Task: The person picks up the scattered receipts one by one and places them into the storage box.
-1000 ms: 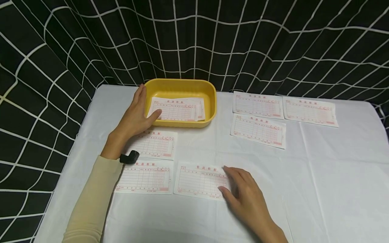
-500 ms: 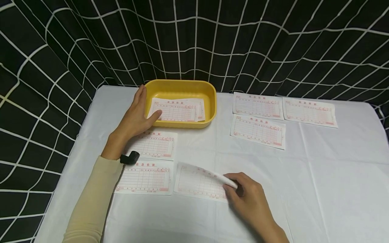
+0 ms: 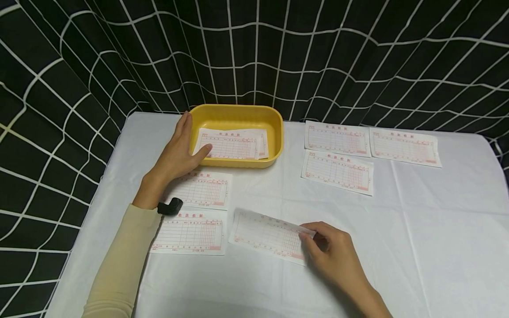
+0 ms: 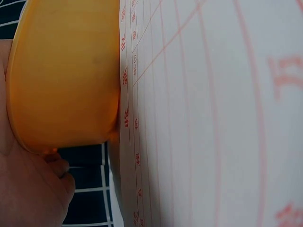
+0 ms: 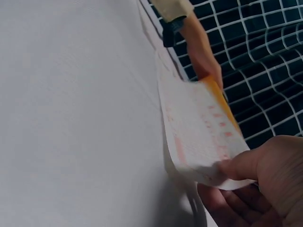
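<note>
In the head view my left hand [image 3: 172,154] grips the left end of a yellow tray [image 3: 238,164], thumb over the front rim; the left wrist view shows the hand [image 4: 31,189] against the tray's wall [image 4: 66,75]. Printed slips [image 3: 228,145] overlap inside the tray. My right hand [image 3: 339,260] pinches the right end of a printed slip [image 3: 266,236] between thumb and fingers. That slip [image 5: 194,127] tilts up in the right wrist view, held by the hand [image 5: 274,175].
Two slips lie left of the held one, an upper [image 3: 207,192] and a lower [image 3: 188,236]. Three more lie at the back right [image 3: 337,138], [image 3: 405,146], [image 3: 338,172]. A dark curtain with white grid lines [image 3: 254,48] hangs behind the white-covered table [image 3: 437,238].
My right hand has closed on the slip's right end, lifted it and moved slightly right with it. My left hand and the tray have stayed in place.
</note>
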Demonstrator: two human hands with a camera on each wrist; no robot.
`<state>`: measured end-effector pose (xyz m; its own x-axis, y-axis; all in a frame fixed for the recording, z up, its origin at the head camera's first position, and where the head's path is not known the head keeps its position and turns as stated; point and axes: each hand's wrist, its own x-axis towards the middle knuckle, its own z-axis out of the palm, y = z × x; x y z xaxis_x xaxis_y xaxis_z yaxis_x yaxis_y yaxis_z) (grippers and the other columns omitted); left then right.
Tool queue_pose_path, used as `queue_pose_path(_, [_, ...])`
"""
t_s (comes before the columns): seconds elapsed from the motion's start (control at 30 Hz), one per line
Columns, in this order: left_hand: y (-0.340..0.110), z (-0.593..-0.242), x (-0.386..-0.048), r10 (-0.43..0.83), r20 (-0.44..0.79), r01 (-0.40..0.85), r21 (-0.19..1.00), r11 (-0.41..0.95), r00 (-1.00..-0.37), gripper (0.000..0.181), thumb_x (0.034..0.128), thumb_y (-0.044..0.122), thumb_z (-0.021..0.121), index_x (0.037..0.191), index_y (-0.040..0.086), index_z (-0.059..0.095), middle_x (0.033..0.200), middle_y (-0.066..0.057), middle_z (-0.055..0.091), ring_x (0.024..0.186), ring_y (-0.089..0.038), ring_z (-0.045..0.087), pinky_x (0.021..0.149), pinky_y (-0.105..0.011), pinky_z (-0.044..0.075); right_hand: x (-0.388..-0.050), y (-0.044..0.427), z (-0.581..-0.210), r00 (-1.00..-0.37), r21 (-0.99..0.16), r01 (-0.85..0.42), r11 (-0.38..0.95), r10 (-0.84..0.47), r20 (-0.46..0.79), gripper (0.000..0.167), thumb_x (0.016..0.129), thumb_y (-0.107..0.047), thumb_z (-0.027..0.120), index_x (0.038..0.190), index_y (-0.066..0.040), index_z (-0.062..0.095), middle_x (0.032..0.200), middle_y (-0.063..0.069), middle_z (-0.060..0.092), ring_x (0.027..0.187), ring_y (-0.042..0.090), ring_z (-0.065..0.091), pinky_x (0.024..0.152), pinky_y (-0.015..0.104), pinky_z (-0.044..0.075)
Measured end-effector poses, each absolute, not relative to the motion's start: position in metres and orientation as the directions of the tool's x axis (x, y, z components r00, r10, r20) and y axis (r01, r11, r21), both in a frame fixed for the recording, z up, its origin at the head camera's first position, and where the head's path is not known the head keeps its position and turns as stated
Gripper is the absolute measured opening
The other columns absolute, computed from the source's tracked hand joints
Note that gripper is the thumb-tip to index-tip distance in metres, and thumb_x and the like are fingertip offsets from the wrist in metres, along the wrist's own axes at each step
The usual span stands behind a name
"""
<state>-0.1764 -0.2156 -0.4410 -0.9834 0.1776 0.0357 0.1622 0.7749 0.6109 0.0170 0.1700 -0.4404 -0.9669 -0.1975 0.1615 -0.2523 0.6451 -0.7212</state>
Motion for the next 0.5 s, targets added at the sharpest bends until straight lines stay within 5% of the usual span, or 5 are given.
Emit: queue_pose_path(0.5, [-0.216,-0.442,-0.177,0.183,0.037,0.166,0.621,0.766,-0.982,0.102,0.1003,0.052,0.060,0.171,0.012,-0.001,0.181,-0.008,-0.002,0.165,-0.038,0.021,0.131,-0.060,0.027,-0.024,0.190,-0.412,-0.975,-0.767,-0.127,0.629,-0.221,-0.020,0.010,0.092,-0.004,0.080,0.098,-0.012,0.081,0.088,0.002,0.077,0.079,0.002,0.066,0.073,0.019,0.061])
